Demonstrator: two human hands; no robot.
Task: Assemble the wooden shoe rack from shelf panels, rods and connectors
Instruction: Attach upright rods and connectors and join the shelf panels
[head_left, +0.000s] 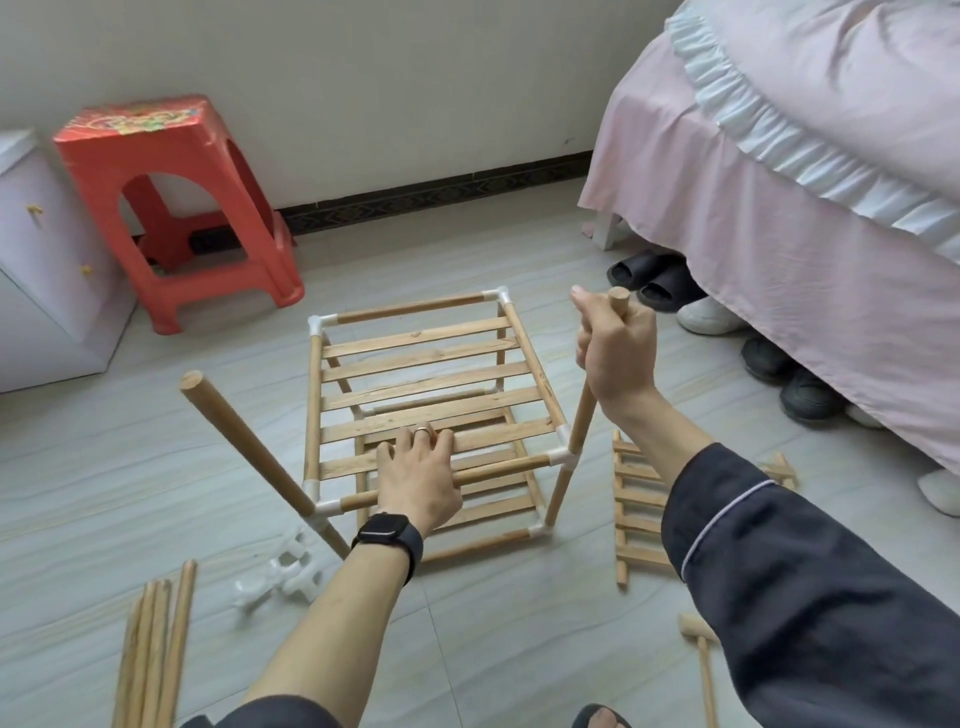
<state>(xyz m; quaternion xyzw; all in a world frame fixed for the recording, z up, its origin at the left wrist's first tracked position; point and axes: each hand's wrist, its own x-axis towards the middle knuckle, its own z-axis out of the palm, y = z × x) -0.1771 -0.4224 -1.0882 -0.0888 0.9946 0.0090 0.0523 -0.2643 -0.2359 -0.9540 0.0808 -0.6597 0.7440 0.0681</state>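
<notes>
The dark right sleeve (805, 597) leads to the right hand (615, 348), fingers wrapped tight round an upright rod (582, 421) whose foot meets the white connector (563, 457) at the rack's near right corner. That grip, I judge, suits pressing it home. The shoe rack (431, 364) stands on the floor, two slatted tiers up. The left hand (418, 478) lies on its front rail (498, 467), fingers slightly spread, steadying it. Left of the rack, spare connectors (285, 571) and loose rods (156, 649) lie on the floor — in no box; right of it, a shelf panel (639, 519) and a mallet (701, 660).
</notes>
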